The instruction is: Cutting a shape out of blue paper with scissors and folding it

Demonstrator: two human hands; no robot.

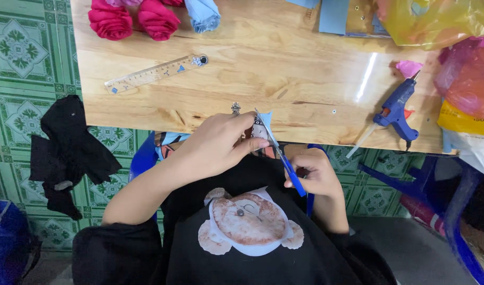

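Blue scissors clamped in right grip; left grip pinches blue paper; ruler nearby.

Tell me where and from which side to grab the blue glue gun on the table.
Grip the glue gun by its handle, the thick part angling down toward the table's near edge, coming from that near edge. It lies flat with its nozzle pointing away toward the pink scrap, and the glue stick pokes out at its back end.

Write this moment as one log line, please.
left hand: holds blue piece | right hand: scissors, cutting it | table: glue gun, ruler
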